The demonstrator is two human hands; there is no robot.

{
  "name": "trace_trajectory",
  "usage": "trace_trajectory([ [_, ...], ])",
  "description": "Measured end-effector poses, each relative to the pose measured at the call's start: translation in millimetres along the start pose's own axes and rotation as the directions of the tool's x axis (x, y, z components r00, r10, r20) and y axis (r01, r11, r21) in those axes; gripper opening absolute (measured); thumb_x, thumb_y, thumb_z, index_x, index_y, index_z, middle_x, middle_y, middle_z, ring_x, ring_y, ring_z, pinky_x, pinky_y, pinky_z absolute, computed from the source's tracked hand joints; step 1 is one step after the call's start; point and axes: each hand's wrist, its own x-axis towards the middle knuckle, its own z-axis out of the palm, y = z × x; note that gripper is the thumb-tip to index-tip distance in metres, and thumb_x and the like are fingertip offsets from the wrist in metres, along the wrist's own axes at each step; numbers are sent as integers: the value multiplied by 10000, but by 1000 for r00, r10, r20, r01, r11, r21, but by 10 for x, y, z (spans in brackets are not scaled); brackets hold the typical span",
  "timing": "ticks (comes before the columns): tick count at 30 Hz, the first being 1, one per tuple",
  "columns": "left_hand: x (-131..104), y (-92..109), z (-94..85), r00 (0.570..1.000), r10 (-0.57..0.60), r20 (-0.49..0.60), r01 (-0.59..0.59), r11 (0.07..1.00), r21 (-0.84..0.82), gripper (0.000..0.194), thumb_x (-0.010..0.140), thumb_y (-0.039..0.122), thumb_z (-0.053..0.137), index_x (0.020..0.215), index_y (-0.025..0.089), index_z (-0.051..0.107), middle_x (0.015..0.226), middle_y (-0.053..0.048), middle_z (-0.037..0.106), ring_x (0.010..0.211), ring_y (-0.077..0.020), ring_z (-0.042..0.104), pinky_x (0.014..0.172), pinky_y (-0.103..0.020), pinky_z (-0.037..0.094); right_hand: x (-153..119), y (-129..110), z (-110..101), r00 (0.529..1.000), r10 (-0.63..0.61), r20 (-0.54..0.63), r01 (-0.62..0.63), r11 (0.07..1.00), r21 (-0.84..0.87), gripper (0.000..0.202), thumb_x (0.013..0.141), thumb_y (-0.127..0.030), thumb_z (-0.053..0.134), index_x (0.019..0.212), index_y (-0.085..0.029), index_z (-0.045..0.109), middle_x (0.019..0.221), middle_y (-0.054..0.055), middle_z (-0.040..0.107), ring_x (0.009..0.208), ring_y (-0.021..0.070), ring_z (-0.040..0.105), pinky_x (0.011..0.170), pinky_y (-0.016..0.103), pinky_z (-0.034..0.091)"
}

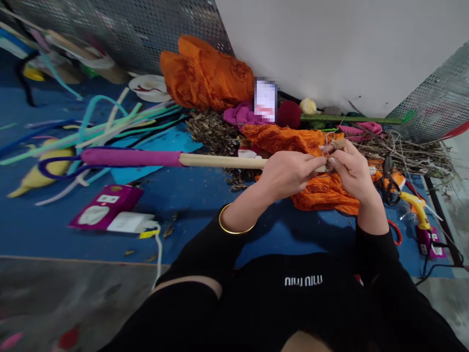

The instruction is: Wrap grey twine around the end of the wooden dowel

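Note:
A pale wooden stick (223,161) runs left to right in front of me, with a purple-covered section (132,157) on its left part and a dark blue fuzzy loop (54,168) at that end. My left hand (287,171) is closed around the stick, its forefinger reaching toward the other hand. Close beside it, my right hand (351,168) pinches thin twine (329,142) at the stick; the fingertips hide just where it lies. Pale coils (372,170) show past the right hand. Crumpled orange cloth (326,193) lies beneath both hands.
Black scissors (390,183) and a yellow glue gun (417,208) lie at right. Dried stems (421,151) and an orange bundle (205,73) are at the back. Coloured fuzzy strips (120,122), a yellow plush-like piece (49,168) and a purple box (106,208) with a white charger are at left.

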Motion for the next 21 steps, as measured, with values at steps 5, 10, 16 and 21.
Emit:
trace_trajectory([
  [5,-11,-29,21,1000,13,2,-13,1000,18,231,986,228,551,1096,227,753,975,-26,805,805,-179,726,562,-288,348,29,-17,14,999,23,-27,-20,994,108,362,1031,-440,539,773,-218,664,1056,66,684,1061,212,698,932,410,602],
  [10,-14,-75,-26,995,-90,-33,90,996,-7,330,980,236,568,1259,263,743,1038,-27,811,833,-195,735,577,-298,360,-6,-65,-173,929,263,-260,-122,882,456,332,958,-457,675,728,-219,689,897,17,694,754,135,698,723,317,610],
  [16,-36,-157,-113,987,-149,-53,139,977,-161,333,985,252,569,1257,255,760,1076,-40,809,882,-203,742,645,-284,432,-80,173,-626,769,542,-339,-288,768,572,302,829,-453,789,688,-210,680,778,5,694,415,29,404,346,227,274],
  [21,-51,-189,-160,988,-144,-48,108,892,-439,312,957,238,641,1242,230,765,1040,-34,805,917,-179,735,770,-259,506,-81,673,-634,638,602,-480,-460,798,390,322,843,-477,685,678,-205,641,711,5,629,492,85,442,431,247,353],
])
